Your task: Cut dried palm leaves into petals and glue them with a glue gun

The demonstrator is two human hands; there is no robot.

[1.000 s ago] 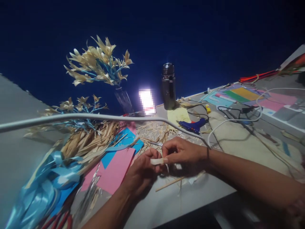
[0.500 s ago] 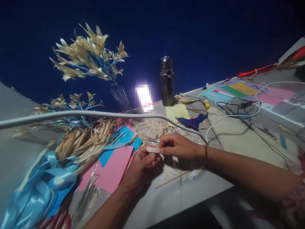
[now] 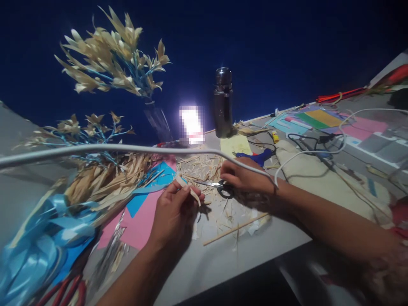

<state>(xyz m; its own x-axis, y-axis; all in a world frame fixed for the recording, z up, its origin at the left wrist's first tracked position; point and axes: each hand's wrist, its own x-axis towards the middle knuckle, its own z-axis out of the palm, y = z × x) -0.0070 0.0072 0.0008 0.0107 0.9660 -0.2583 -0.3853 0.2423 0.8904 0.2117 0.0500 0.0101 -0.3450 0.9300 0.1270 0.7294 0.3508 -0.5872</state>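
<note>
My left hand (image 3: 178,202) pinches a pale, curved strip of dried husk (image 3: 192,192) between thumb and fingers. A little to the right, my right hand (image 3: 239,176) has its fingers curled at the black handles of a small pair of scissors (image 3: 219,185). The blades point left toward the strip, above scattered shavings. Part of the grip on the handles is hidden. Beneath and left of my left hand lie a pink sheet (image 3: 140,227) and a blue sheet (image 3: 137,204).
A white cable (image 3: 143,148) crosses in front of the hands. Behind stand a dark flask (image 3: 223,106) and a glass vase (image 3: 157,123) of husk flowers (image 3: 117,59). A blue glue gun (image 3: 259,157) lies right, blue ribbon (image 3: 47,242) and red-handled scissors (image 3: 68,291) left; a thin stick (image 3: 234,229) lies near the front.
My right hand has let go of the strip and moved right and up to the scissors' handles. My left hand has shifted left and up, still holding the strip. The view has tilted slightly.
</note>
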